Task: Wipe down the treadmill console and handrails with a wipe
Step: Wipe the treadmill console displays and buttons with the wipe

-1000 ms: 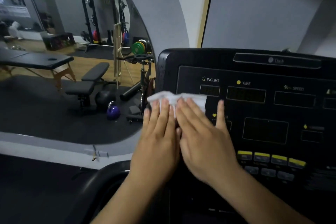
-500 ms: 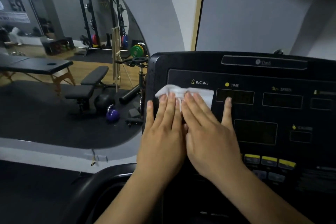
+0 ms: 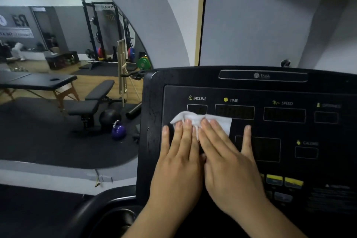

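The black treadmill console fills the right half of the head view, with INCLINE, TIME and SPEED windows. A white wipe lies crumpled on its left part, just under the INCLINE and TIME windows. My left hand and my right hand lie side by side, fingers straight, pressing the wipe flat against the panel. My right thumb rests on the bare panel to the right of the wipe. Most of the wipe is hidden under my fingers. A black curved handrail shows at the lower left.
Yellow and grey buttons sit on the console right of my right wrist. Left of the console a wall mirror reflects a gym: massage table, weight bench, purple kettlebell, squat rack. A grey wall stands behind the console.
Both hands have slid the wipe to the right, from overhanging the console's left edge to under the INCLINE and TIME windows. The camera view has shifted left and up a little.
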A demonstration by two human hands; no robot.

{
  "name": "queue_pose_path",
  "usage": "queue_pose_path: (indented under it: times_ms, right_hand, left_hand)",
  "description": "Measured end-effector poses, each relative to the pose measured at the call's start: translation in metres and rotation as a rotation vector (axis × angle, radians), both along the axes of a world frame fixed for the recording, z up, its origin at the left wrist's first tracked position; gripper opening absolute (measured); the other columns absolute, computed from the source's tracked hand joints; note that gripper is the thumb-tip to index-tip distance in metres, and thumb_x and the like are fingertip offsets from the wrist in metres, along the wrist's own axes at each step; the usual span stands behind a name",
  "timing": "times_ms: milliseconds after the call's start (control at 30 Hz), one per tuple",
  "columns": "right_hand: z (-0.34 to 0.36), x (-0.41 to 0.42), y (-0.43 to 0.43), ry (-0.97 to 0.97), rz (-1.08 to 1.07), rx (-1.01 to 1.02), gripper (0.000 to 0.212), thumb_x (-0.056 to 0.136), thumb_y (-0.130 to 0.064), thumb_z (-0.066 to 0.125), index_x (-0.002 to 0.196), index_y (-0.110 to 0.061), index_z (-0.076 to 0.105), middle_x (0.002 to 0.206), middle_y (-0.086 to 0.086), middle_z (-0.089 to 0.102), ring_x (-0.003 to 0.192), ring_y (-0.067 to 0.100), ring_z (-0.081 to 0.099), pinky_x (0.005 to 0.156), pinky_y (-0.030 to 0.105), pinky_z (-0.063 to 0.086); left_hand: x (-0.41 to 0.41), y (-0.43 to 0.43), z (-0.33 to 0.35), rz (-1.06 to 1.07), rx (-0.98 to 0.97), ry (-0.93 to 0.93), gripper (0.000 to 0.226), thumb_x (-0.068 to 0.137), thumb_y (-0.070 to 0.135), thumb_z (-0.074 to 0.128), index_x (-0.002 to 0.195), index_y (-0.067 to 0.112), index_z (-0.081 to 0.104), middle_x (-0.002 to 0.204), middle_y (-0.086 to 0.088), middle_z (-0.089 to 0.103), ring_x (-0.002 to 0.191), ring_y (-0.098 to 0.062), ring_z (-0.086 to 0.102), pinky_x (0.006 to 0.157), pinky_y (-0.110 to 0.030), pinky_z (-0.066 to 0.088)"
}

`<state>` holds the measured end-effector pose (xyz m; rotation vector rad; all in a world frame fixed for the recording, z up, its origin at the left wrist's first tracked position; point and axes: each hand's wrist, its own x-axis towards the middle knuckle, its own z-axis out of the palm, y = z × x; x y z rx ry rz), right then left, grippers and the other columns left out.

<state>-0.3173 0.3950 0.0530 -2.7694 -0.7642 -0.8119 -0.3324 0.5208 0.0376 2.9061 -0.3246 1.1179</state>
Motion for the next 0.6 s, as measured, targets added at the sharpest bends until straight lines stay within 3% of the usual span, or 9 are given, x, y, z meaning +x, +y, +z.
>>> queue_pose_path:
  times_ms: [133, 333, 500, 600]
  right_hand:
    - [0.024, 0.014, -0.005, -0.015, -0.052, 0.023, 0.059, 0.090, -0.027, 0.025, 0.145, -0.015, 0.040, 0.154, -0.002, 0.033, 0.145, 0.010, 0.019, 0.112, 0.068, 0.008]
    - [-0.005, 0.000, -0.021, -0.027, -0.022, 0.059, 0.057, 0.087, -0.020, 0.031, 0.140, -0.011, 0.048, 0.152, 0.001, 0.038, 0.144, 0.014, 0.026, 0.108, 0.071, 0.020]
    - [0.020, 0.016, -0.031, -0.018, -0.100, 0.059, 0.060, 0.090, -0.024, 0.023, 0.147, -0.015, 0.036, 0.156, -0.002, 0.029, 0.146, 0.009, 0.015, 0.112, 0.067, 0.009]
    - [-0.002, 0.003, -0.040, -0.029, -0.108, 0.087, 0.059, 0.087, -0.022, 0.029, 0.144, -0.012, 0.043, 0.154, 0.001, 0.033, 0.145, 0.013, 0.021, 0.110, 0.069, 0.017]
  left_hand:
    - [0.014, -0.007, 0.028, 0.017, 0.006, 0.002, 0.054, 0.096, 0.027, 0.031, 0.140, -0.002, 0.044, 0.145, -0.025, 0.043, 0.137, -0.037, 0.038, 0.112, -0.061, 0.020]
    - [0.001, -0.021, 0.004, -0.035, 0.040, 0.024, 0.052, 0.095, 0.027, 0.034, 0.136, -0.003, 0.047, 0.140, -0.026, 0.048, 0.134, -0.039, 0.042, 0.106, -0.065, 0.030]
    - [0.018, -0.035, 0.034, -0.003, 0.055, 0.052, 0.056, 0.097, 0.029, 0.027, 0.144, 0.000, 0.038, 0.149, -0.024, 0.037, 0.140, -0.037, 0.033, 0.114, -0.061, 0.018]
    - [0.006, -0.041, 0.012, -0.065, 0.079, 0.065, 0.053, 0.096, 0.027, 0.033, 0.139, -0.003, 0.045, 0.144, -0.026, 0.044, 0.136, -0.039, 0.039, 0.110, -0.062, 0.027]
